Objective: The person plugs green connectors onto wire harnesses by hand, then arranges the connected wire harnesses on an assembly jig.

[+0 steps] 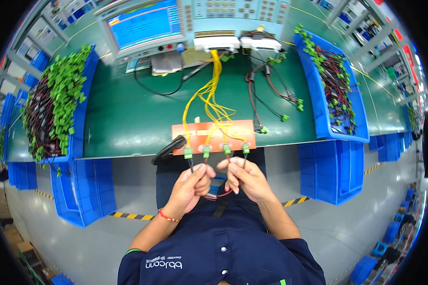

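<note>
- Dark blue shirt (199, 237) fills the lower middle, nearest the camera, with both bare forearms reaching forward past it.
- Left hand (195, 183): thumb and forefinger are closed together, seemingly pinching the dark leads (191, 164) of the left pair of green connectors (206, 152); the exact contact is hidden.
- Right hand (246, 179): fingertips are likewise closed, apparently on the leads of the right pair; how many wires they grip, I cannot tell.
- Those four connectors lie directly ahead of the fingertips, near but apart from them, in a row along the near edge of the orange board (178, 130).
- That row runs left to right, while each connector's leads run back toward the person; each hand is nearer its own side's pair.
- Yellow wires (215, 71) reach the board from the far side, opposite the hands.
- Between the hands, a red wire (225, 193) sags in a loop.
</note>
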`<state>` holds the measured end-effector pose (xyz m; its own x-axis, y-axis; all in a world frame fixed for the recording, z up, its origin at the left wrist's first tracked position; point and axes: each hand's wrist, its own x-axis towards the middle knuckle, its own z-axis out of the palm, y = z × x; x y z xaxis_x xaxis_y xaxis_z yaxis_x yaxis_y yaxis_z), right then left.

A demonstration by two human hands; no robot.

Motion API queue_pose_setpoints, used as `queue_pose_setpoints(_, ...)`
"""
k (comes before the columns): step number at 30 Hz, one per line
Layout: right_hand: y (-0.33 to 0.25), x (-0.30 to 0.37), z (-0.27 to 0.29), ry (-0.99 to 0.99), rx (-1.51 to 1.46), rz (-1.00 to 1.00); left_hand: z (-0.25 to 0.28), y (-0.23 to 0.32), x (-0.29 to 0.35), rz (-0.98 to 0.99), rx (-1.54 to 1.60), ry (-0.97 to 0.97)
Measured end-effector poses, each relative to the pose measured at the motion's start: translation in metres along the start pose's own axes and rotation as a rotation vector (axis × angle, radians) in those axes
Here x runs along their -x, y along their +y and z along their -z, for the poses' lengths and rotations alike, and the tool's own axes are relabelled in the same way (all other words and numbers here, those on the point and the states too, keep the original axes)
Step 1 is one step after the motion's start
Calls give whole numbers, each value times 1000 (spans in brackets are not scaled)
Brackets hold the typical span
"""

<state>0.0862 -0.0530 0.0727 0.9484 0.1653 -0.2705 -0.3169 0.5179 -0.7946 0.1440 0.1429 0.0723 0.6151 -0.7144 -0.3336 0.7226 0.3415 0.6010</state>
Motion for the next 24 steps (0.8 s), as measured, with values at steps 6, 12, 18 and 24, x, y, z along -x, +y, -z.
queue_pose_setpoints(6, -7, 21, 11, -108, 46, -127, -2, -12, 28, 228, -148, -191)
queue_pose_setpoints(12, -72, 59, 28, -453, 1016, 217, 4, 1, 32, 261, -459, -213)
queue_pose_setpoints(18, -199, 39, 105, 615, 1058, 545, 7, 2, 32, 24, -387, -137)
queue_pose_setpoints(24, -260, -19, 246, 929, 1835, 575, 2, -3, 35, 5, -366, -106)
